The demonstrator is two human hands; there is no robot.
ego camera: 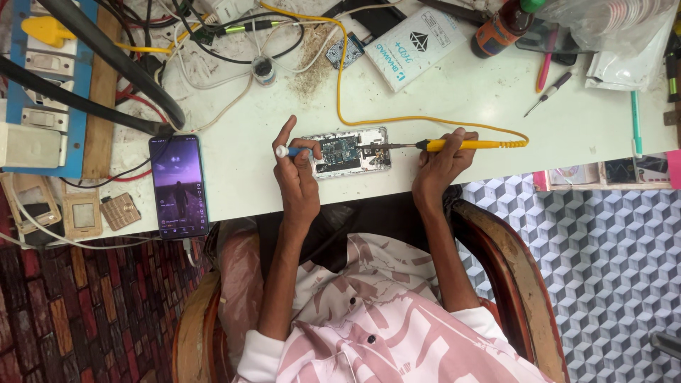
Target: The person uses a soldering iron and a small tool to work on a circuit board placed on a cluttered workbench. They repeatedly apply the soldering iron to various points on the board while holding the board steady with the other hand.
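I see the right hand (pixel 441 162) wrapped around a yellow soldering iron (pixel 464 145), its tip reaching left onto the opened phone (pixel 345 152); that low, pen-like grip looks chosen for steadiness. The left hand (pixel 296 170) pinches a small blue-and-white tool (pixel 291 151) at the phone's near edge, probably pinning the board. The phone lies flat between my 2 hands on the white table (pixel 461 99). A lit smartphone (pixel 179 186) rests left of the left hand.
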